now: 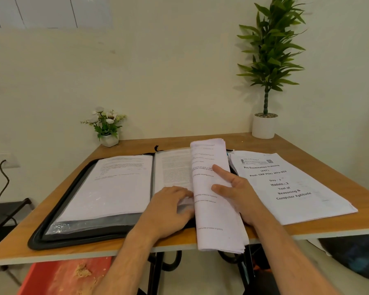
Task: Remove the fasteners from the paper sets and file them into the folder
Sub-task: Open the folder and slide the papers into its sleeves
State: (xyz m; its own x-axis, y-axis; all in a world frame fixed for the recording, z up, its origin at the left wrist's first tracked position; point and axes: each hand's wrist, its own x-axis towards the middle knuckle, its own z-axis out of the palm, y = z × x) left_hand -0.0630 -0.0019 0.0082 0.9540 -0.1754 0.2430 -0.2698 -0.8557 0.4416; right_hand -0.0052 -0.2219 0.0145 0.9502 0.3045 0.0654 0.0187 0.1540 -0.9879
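A black zip folder (58, 211) lies open on the wooden table (136, 143), with printed sheets in clear sleeves on both halves. A thick paper set (213, 209), curled lengthwise, stands on the folder's right half and overhangs the table's front edge. My right hand (237, 194) grips it, thumb and forefinger on the front and the other fingers behind. My left hand (170, 207) lies on the folder's right page beside the set, fingertips curled at the edge of a sleeve or sheet. No fastener is visible.
Another paper set (296, 188) with a printed title page lies at the right on the table. A small flower pot (109, 139) stands at the back left and a tall plant in a white pot (264, 126) at the back right. A black stool (2, 211) is left of the table.
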